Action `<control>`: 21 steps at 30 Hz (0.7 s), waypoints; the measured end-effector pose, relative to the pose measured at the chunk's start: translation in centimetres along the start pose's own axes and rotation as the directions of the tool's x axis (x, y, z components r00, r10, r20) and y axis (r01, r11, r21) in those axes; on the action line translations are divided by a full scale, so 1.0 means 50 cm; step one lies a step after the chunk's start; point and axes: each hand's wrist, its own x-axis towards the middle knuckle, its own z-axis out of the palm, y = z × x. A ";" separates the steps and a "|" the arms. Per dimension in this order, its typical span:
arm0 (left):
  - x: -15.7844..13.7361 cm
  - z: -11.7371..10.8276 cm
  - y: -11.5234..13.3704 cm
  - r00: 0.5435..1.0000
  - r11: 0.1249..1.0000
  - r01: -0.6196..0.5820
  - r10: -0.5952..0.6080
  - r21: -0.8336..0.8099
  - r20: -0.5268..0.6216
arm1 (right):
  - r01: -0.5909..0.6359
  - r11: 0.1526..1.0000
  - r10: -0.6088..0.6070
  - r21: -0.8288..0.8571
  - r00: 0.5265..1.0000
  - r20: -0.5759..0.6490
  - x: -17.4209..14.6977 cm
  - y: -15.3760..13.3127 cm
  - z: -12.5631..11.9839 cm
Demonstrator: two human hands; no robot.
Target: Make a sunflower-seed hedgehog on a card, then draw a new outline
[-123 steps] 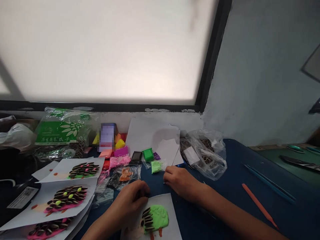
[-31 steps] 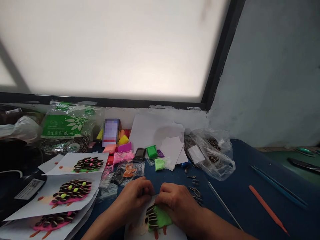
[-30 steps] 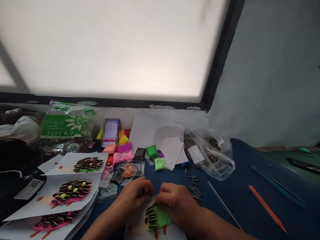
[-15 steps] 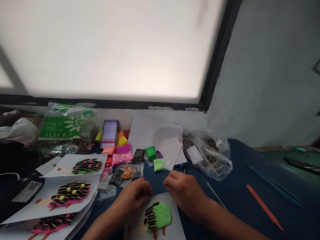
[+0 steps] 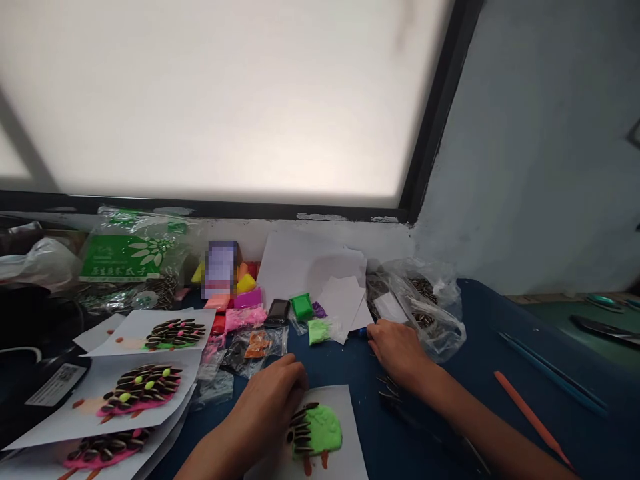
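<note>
Currently at near edge of blue surface: card with green clay, seeds along clay's left side. Left hand over card's upper-left edge, loosely curled; cannot tell whether gripping it. Right hand off card, towards surface's far edge, just beside seed bag; half-closed, cannot tell if holding anything. Loose seeds near card's upper-right corner. Orange tool towards surface's right edge.
</note>
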 end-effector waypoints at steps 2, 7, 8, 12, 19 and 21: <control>0.002 0.003 -0.002 1.000 1.000 -0.008 0.008 -0.012 -0.021 | 0.006 1.000 -0.006 0.009 1.000 0.008 0.000 0.002 -0.001; 0.007 0.017 -0.020 0.996 0.993 -0.043 0.035 -0.108 -0.077 | 0.043 0.997 -0.042 0.061 0.999 -0.011 -0.009 0.000 -0.003; 0.008 0.017 -0.022 0.996 0.990 -0.048 0.037 -0.130 -0.085 | 0.058 0.995 -0.056 0.075 0.998 -0.019 -0.013 -0.003 -0.005; 0.008 0.014 -0.021 0.995 0.980 -0.028 0.008 -0.197 -0.101 | 0.178 0.934 -0.161 0.309 0.984 -0.079 -0.033 -0.023 -0.018; 0.011 0.017 -0.026 0.994 0.963 -0.038 0.008 -0.266 -0.113 | 0.407 0.577 -0.393 0.708 0.898 -0.195 -0.075 -0.071 -0.007; 0.010 0.018 -0.030 0.995 0.953 -0.021 -0.010 -0.303 -0.099 | 0.413 0.540 -0.395 0.733 0.894 -0.213 -0.082 -0.082 0.005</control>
